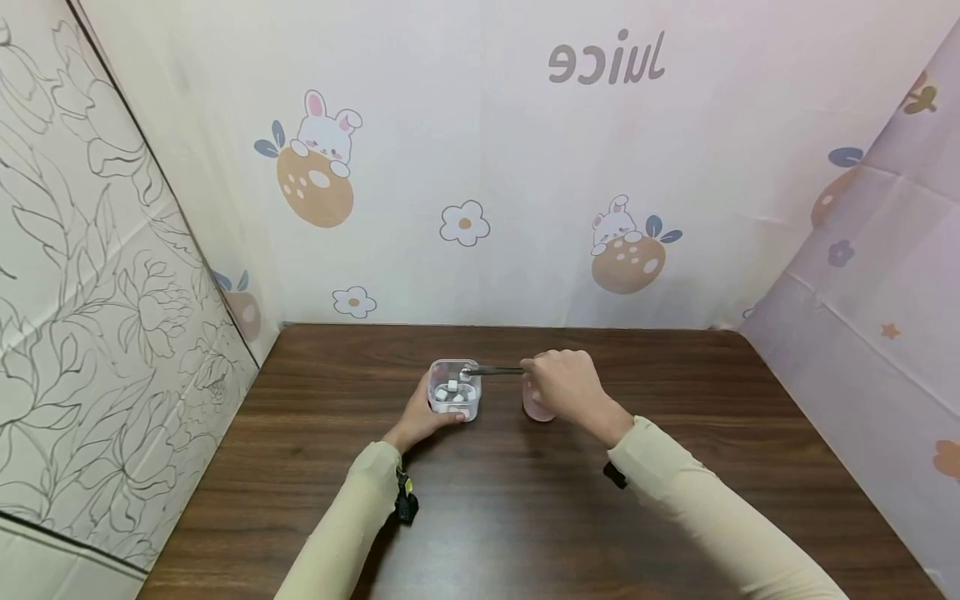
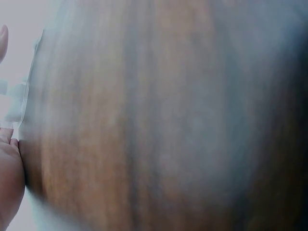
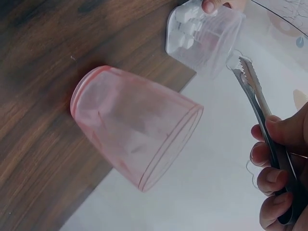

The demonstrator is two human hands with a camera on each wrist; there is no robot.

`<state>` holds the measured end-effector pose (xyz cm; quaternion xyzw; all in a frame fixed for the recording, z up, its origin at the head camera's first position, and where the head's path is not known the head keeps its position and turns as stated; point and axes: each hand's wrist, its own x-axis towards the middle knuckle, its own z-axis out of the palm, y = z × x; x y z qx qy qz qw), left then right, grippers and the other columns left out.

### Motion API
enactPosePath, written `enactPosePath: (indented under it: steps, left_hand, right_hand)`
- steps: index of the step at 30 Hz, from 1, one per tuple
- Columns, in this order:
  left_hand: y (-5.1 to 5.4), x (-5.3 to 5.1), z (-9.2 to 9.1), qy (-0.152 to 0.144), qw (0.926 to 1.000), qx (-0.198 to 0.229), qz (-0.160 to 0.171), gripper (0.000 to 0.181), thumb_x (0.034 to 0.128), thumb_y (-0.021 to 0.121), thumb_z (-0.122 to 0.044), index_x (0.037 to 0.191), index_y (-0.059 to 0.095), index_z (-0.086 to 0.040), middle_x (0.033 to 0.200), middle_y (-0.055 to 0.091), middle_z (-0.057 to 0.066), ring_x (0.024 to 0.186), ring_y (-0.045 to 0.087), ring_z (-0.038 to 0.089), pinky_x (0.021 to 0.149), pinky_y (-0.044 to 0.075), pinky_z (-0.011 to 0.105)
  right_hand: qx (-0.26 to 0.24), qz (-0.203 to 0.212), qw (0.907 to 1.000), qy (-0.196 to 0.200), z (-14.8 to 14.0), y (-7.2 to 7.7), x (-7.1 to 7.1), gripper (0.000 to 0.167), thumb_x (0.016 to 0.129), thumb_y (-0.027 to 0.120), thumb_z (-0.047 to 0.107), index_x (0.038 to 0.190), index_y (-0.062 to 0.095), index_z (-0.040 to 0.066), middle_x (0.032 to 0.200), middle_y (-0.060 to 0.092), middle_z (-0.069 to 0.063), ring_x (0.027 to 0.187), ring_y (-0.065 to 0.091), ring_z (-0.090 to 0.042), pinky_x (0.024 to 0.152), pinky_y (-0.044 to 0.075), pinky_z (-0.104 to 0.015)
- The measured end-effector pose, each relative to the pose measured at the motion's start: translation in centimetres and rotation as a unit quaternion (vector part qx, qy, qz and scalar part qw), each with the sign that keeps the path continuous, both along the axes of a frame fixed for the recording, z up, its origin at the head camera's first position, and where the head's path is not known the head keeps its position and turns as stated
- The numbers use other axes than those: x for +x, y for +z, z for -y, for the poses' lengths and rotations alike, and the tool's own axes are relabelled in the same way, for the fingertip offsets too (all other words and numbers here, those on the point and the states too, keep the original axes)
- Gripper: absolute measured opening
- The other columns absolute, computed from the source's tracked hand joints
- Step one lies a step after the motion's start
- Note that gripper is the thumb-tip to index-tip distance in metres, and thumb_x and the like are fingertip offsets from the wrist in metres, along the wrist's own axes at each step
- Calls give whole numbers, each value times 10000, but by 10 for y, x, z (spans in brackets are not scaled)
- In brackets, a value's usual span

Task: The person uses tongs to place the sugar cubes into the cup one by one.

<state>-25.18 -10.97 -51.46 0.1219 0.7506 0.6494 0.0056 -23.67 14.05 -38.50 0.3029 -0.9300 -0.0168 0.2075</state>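
My left hand (image 1: 423, 417) grips a clear plastic box (image 1: 454, 408) from its left side, thumb across the front. Several small white cubes (image 1: 441, 394) lie inside the box. My right hand (image 1: 566, 385) holds dark metal tongs (image 1: 495, 370), their serrated tips reaching left over the box. Something small and pale shows at the tips in the head view; whether they pinch it I cannot tell. Under my right hand stands a translucent pink cup (image 3: 137, 125), partly covered in the head view. The left wrist view catches only the edge of my left hand (image 2: 9, 178).
Both hands work over a dark wooden table (image 1: 480, 517). A patterned white wall covering (image 1: 480, 150) rises behind the table's far edge, with more panels on the left and right. Black wrist straps (image 1: 406, 505) are on both arms.
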Motion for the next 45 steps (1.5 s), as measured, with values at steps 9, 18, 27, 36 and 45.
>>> enactPosePath:
  steps: [9,18,27,36,45]
  left_hand:
    - [-28,-9,5,-15,9985,-128,-537,1006,674,874,-178,1460,267,-13,1332,468,213,1189,462,315,1036,331,427]
    - [-11,-5,1,50,9999,-141,-66,985,663,840,11,1449,248,54,1348,439,282,1226,424,403,1063,277,506]
    - [-8,-4,-1,68,9998,-186,-37,966,675,832,13,1443,248,64,1337,441,286,1212,431,400,1056,294,481]
    - [-26,-8,3,66,9986,-178,-494,999,665,879,-186,1446,284,-3,1328,466,225,1185,460,316,1038,327,442]
    - [-22,-11,1,158,9998,-83,6,1011,640,847,35,1461,257,14,1362,443,253,1229,426,374,1064,279,482]
  right_hand:
    - [-84,178,9996,-207,-13,9,5,178,766,718,124,925,762,192,669,644,36,447,340,-88,351,265,-267]
    - [-250,-92,9993,-251,-30,12,9,53,754,709,113,771,705,163,532,470,54,435,301,-116,343,250,-293]
    - [-348,-232,9984,-375,-54,15,17,117,780,696,79,700,650,151,515,468,28,413,308,-126,338,236,-293]
    - [-305,-201,9979,-544,-78,17,24,116,821,698,99,720,658,140,489,410,32,403,273,-117,379,172,-270]
    - [-187,-2,9971,-732,-97,15,33,47,832,701,106,864,734,112,517,470,32,404,273,-106,379,182,-256]
